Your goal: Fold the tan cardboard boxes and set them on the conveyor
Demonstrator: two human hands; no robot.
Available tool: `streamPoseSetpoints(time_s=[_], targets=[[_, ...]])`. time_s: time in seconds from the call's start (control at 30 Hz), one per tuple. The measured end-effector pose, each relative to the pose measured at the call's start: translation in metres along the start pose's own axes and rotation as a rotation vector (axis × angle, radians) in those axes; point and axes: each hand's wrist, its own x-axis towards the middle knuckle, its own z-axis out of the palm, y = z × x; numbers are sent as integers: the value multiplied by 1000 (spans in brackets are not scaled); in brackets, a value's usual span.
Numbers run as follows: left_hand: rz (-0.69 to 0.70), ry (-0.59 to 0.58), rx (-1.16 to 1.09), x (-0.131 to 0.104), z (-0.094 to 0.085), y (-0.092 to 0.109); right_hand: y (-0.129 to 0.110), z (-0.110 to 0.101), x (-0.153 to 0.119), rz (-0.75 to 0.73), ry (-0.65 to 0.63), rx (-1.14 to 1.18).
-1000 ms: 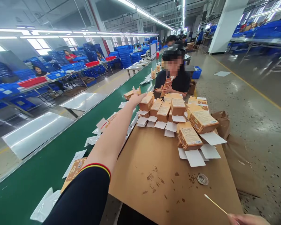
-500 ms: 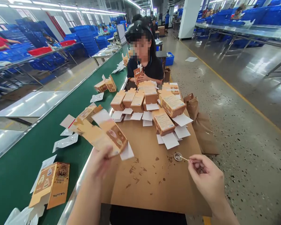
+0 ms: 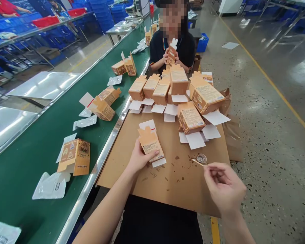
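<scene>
My left hand (image 3: 139,157) grips a flat tan printed carton (image 3: 151,144) by its lower part, thumb on top, above the brown cardboard sheet (image 3: 119,166). White flaps stick out at both ends of the carton. Between the closed fingers of my right hand (image 3: 225,184) is a thin pale stick (image 3: 198,163), its darkened tip beside a small clear round dish (image 3: 201,158). Dark specks and brown smears mark the cardboard around the dish. Beyond my hands, several tan boxes (image 3: 191,118) with open white flaps are piled at the far end.
A green conveyor belt (image 3: 49,127) with a metal edge runs along the left, carrying open cartons (image 3: 76,156) and white pouches (image 3: 51,185). Across the pile, a seated person (image 3: 156,45) holds a carton in both hands. A brown bag (image 3: 231,135) stands at the right.
My left hand has brought the carton from over the belt's edge to the cardboard, and it now looks flatter. The stick's tip has moved from the dish to the specks left of it. The view has tilted down.
</scene>
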Motion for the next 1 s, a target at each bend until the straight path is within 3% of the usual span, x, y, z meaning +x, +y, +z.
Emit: streamPoseSetpoints(time_s=[0.2, 0.33, 0.43, 0.57, 0.77, 1.0], targets=[[2, -4, 39, 3, 5, 4, -25, 83, -28, -1, -214, 189], [29, 10, 43, 1, 8, -1, -19, 107, -29, -15, -260, 187], [33, -4, 47, -2, 9, -4, -14, 103, -25, -20, -255, 174], [48, 10, 59, -14, 13, -7, -13, 77, -23, -14, -203, 159], [105, 151, 248, -42, 21, -17, -12, 35, -32, -6, -141, 166], [103, 244, 437, -49, 19, -36, -19, 25, -42, -1, -106, 202]])
